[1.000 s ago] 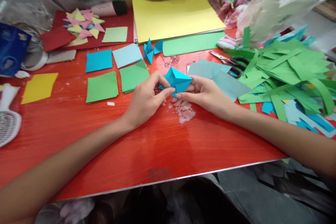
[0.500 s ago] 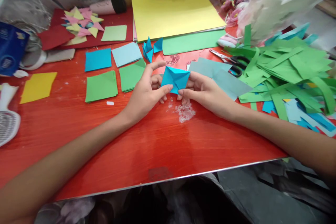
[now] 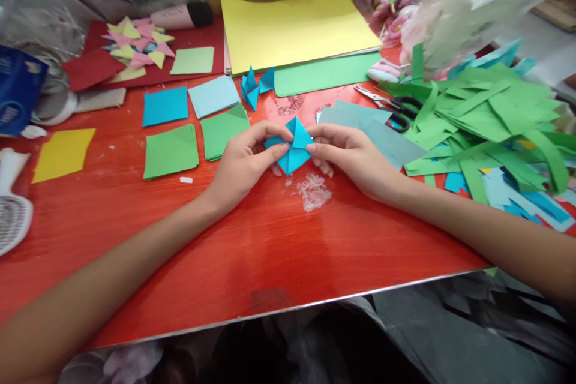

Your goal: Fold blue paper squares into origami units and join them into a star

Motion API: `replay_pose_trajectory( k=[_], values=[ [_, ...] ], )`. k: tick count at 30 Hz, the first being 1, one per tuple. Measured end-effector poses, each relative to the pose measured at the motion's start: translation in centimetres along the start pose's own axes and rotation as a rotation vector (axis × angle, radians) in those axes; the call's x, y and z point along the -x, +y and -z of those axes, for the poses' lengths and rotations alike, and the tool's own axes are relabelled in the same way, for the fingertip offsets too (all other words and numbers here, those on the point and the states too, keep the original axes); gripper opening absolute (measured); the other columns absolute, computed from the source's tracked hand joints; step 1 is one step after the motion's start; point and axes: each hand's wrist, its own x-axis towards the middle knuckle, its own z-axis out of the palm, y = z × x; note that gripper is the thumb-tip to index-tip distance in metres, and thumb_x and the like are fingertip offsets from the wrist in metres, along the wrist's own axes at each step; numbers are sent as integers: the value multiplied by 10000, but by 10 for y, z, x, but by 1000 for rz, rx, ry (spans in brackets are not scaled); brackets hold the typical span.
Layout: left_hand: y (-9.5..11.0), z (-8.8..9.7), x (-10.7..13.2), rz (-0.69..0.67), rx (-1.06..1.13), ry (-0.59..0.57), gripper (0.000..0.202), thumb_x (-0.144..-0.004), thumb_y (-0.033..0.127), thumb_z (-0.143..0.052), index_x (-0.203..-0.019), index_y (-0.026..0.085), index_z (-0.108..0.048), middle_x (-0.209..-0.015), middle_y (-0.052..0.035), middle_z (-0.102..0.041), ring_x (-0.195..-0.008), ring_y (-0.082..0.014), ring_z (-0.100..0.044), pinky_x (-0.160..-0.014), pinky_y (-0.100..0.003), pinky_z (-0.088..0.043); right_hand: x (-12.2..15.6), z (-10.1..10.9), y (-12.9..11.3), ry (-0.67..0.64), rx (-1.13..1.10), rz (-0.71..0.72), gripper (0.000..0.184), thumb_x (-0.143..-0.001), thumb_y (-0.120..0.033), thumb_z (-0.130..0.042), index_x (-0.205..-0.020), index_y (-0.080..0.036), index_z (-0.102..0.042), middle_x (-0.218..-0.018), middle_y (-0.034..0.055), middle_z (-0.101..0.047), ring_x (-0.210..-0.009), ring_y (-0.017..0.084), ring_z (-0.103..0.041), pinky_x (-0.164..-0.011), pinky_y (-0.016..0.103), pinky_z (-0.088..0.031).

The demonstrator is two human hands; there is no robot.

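Both our hands pinch the folded blue paper (image 3: 291, 150).
Left hand (image 3: 243, 165) grips its left side, right hand (image 3: 353, 153) its right, over the red table (image 3: 252, 240).

Glossy red table (image 3: 225, 252), green paper squares (image 3: 171, 151) mid-left, blue square (image 3: 165, 106) and pale blue square (image 3: 213, 96) behind them, yellow square (image 3: 63, 154) far left, large yellow sheets (image 3: 292, 27) at back, scissors (image 3: 387, 109) beside green strips (image 3: 486, 120) at right

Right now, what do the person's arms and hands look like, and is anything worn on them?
The left hand and the right hand are bare: no gloves, rings or watch visible. No sleeve covers either forearm as far as the view shows.
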Motion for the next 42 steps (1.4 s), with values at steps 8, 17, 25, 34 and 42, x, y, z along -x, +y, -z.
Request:
replay_pose_trajectory(
  k=[8, 17, 25, 34, 42],
  values=[
    [-2, 1, -2, 54, 71, -53, 297, -775, 283, -684, -1024, 216, -536, -783, 22, -633, -456, -50, -525, -424, -188, -462, 2, -2, 0, 67, 43, 74, 115, -823, -281, -632, -808, -171, -605, -663, -29, -555, -540, 65, -453, -500, 202, -371],
    [0, 1, -1, 84, 119, -122, 215, -770, 285, -697, -935, 192, -596, -741, 17, -659, -511, -81, -602, -481, -200, -517, 2, 1, 5, 46, 21, 40, 150, -821, -324, -636, -854, -178, -641, -665, -14, -618, -549, 100, -561, -556, 246, -477],
    [-2, 4, -4, 69, 167, -49, 53, -800, 197, -642, -840, 198, -676, -765, 5, -670, -637, -99, -654, -551, -207, -557, 1, 2, 2, 79, -149, 65, 113, -818, -156, -579, -852, -188, -682, -712, -11, -654, -625, 99, -618, -637, 245, -535],
    [0, 4, -3, 92, 189, -22, 104, -838, 192, -551, -811, 186, -651, -700, -5, -632, -642, -114, -634, -570, -236, -564, 1, 2, 4, 88, -172, 81, 163, -810, -135, -571, -816, -195, -723, -787, -5, -698, -706, 101, -647, -778, 270, -549],
    [-7, 3, -4, -92, 52, 104, 242, -767, 179, -634, -999, 200, -570, -791, 9, -584, -714, -100, -600, -660, -230, -530, 6, -1, -3, 58, 41, 89, 151, -804, -185, -603, -881, -195, -733, -904, 9, -719, -811, 147, -679, -829, 313, -544]
  ],
)
